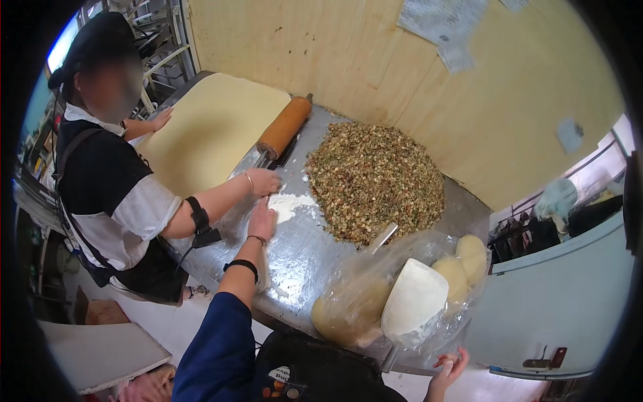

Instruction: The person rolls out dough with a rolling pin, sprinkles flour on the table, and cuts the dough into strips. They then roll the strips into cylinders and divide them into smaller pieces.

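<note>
My left hand [262, 220] lies on the metal table beside a patch of white flour [289, 206], fingers stretched out, holding nothing that I can see. At the table's front right edge, my right hand [453, 367] is held with its fingers apart and nothing in it. Near it is a white scoop [414, 298], dusted with flour, resting on a clear plastic bag [365, 278]. Beneath the plastic lie several lumps of dough [348, 315]. A large heap of chopped nuts and seeds [378, 184] sits mid-table.
On the left stands a co-worker [107, 154], one hand [264, 181] by the flour, the other on a wide dough sheet [207, 120]. A wooden rolling pin [287, 126] lies along the sheet's right edge. A wooden wall [321, 53] backs the table; a pale cabinet [556, 301] stands right.
</note>
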Motion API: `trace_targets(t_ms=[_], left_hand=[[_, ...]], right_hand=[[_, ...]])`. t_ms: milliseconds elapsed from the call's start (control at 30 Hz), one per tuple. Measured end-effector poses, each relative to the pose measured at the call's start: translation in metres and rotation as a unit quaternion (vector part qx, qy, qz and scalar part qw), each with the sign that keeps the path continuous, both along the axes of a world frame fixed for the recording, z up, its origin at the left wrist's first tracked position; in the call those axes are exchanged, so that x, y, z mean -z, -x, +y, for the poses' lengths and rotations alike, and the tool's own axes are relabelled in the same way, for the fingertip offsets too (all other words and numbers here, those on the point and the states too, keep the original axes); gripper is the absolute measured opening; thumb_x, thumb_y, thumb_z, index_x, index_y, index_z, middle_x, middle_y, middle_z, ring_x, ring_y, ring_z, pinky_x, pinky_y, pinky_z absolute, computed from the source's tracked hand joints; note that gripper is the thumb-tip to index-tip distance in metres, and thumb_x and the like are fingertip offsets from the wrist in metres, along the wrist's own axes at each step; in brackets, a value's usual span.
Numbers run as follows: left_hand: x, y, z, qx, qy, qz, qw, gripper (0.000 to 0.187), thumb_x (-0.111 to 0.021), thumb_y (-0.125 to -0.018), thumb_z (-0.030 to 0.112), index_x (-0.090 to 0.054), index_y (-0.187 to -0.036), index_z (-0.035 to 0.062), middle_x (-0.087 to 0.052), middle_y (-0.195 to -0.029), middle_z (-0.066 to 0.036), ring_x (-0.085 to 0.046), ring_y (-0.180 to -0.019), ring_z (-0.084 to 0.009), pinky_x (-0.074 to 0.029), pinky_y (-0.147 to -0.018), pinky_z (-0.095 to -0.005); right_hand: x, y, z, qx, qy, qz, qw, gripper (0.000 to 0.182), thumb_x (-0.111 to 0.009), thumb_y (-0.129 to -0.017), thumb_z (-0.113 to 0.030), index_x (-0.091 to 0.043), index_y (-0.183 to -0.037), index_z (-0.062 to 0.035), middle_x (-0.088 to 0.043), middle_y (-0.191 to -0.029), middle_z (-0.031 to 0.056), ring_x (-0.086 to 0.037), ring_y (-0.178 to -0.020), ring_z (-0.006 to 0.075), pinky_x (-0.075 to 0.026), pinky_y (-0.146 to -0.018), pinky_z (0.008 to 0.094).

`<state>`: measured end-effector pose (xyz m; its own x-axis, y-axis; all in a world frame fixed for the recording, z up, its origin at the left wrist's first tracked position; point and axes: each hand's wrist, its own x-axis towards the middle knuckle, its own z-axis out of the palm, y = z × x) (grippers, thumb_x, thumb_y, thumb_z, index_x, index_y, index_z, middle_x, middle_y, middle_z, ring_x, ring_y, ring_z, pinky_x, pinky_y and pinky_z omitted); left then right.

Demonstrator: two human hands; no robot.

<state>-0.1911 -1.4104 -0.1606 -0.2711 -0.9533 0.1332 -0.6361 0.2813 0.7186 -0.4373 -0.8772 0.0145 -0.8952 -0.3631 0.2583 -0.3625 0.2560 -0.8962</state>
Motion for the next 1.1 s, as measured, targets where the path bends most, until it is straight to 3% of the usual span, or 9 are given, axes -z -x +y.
trace_targets(t_ms=[167, 233, 367, 467, 567, 667, 733, 1067, 1100], left_hand=[[0.004, 0.004, -0.033, 0.122, 0.002, 0.066, 0.990, 0.040, -0.043, -0.089, 0.023, -0.046, -0.123, 0.0038, -0.050, -0.124, -0.017, -0.046, -0.115, -0.0317, -0.033, -0.100, -0.0367], [0.008, 0.008, -0.042, 0.140, -0.014, 0.086, 0.986, 0.037, -0.043, -0.090, 0.024, -0.050, -0.120, 0.0043, -0.052, -0.122, -0.016, -0.048, -0.114, -0.0302, -0.034, -0.100, -0.0355], [0.014, 0.019, -0.054, 0.172, -0.084, 0.175, 0.966, 0.032, -0.043, -0.092, 0.025, -0.063, -0.108, 0.0062, -0.059, -0.113, -0.012, -0.053, -0.108, -0.0248, -0.038, -0.096, -0.0326], [0.008, 0.013, -0.051, 0.187, -0.159, 0.153, 0.957, 0.036, -0.038, -0.094, 0.026, -0.065, -0.104, 0.0042, -0.063, -0.109, -0.011, -0.056, -0.103, -0.0199, -0.039, -0.095, -0.0303], [0.010, 0.006, -0.030, 0.181, -0.221, 0.151, 0.946, 0.038, -0.037, -0.094, 0.026, -0.066, -0.101, 0.0029, -0.065, -0.104, -0.011, -0.058, -0.097, -0.0207, -0.040, -0.093, -0.0302], [-0.003, -0.004, -0.003, 0.211, -0.238, 0.142, 0.937, 0.038, -0.037, -0.094, 0.025, -0.066, -0.100, 0.0015, -0.064, -0.105, -0.011, -0.058, -0.098, -0.0206, -0.040, -0.093, -0.0303], [-0.013, -0.009, 0.017, 0.208, -0.244, 0.154, 0.934, 0.037, -0.037, -0.094, 0.023, -0.066, -0.099, 0.0013, -0.064, -0.104, -0.011, -0.058, -0.098, -0.0203, -0.040, -0.093, -0.0299], [0.003, -0.044, 0.076, 0.304, -0.282, 0.194, 0.889, 0.040, -0.037, -0.096, 0.027, -0.062, -0.103, -0.0028, -0.062, -0.109, -0.013, -0.055, -0.105, -0.0217, -0.040, -0.095, -0.0326], [0.003, -0.044, 0.076, 0.300, -0.263, 0.225, 0.889, 0.033, -0.036, -0.095, 0.018, -0.063, -0.103, 0.0012, -0.063, -0.107, -0.011, -0.058, -0.102, -0.0221, -0.040, -0.094, -0.0299]], right_hand=[[0.002, 0.006, 0.002, 0.001, -0.010, -0.003, 1.000, 0.049, -0.052, -0.085, -0.038, -0.040, -0.116, -0.0021, -0.051, -0.065, 0.0057, -0.051, -0.060, 0.0133, -0.042, -0.046, 0.0224], [-0.001, 0.007, 0.000, -0.050, -0.019, -0.025, 0.998, 0.044, -0.053, -0.089, -0.031, -0.041, -0.119, -0.0021, -0.056, -0.082, 0.0090, -0.052, -0.063, 0.0163, -0.044, -0.057, 0.0281], [-0.006, 0.005, -0.013, -0.056, -0.034, -0.040, 0.997, 0.047, -0.051, -0.090, -0.031, -0.037, -0.119, 0.0022, -0.055, -0.083, 0.0101, -0.052, -0.063, 0.0164, -0.044, -0.058, 0.0275], [-0.006, 0.005, -0.018, -0.056, -0.040, -0.060, 0.996, 0.044, -0.052, -0.089, -0.028, -0.038, -0.117, 0.0027, -0.056, -0.083, 0.0105, -0.052, -0.064, 0.0164, -0.045, -0.059, 0.0276], [-0.005, 0.008, -0.023, -0.057, -0.043, -0.054, 0.996, 0.043, -0.053, -0.088, -0.026, -0.039, -0.116, 0.0036, -0.056, -0.082, 0.0098, -0.052, -0.064, 0.0163, -0.045, -0.060, 0.0269], [-0.003, 0.006, -0.030, -0.074, -0.004, -0.038, 0.997, 0.041, -0.053, -0.087, -0.023, -0.040, -0.115, 0.0030, -0.056, -0.080, 0.0095, -0.052, -0.064, 0.0164, -0.045, -0.060, 0.0269], [0.004, 0.007, -0.031, -0.033, 0.002, -0.045, 0.998, 0.047, -0.053, -0.086, -0.038, -0.041, -0.114, -0.0026, -0.051, -0.067, 0.0068, -0.051, -0.060, 0.0136, -0.042, -0.046, 0.0229], [0.015, -0.004, -0.016, -0.065, 0.057, -0.032, 0.996, 0.044, -0.052, -0.087, -0.037, -0.041, -0.114, -0.0035, -0.053, -0.069, 0.0088, -0.052, -0.060, 0.0129, -0.043, -0.046, 0.0222], [0.015, -0.005, -0.014, -0.066, 0.060, -0.036, 0.995, 0.044, -0.052, -0.087, -0.037, -0.041, -0.114, -0.0035, -0.053, -0.069, 0.0089, -0.052, -0.059, 0.0129, -0.043, -0.046, 0.0222]])
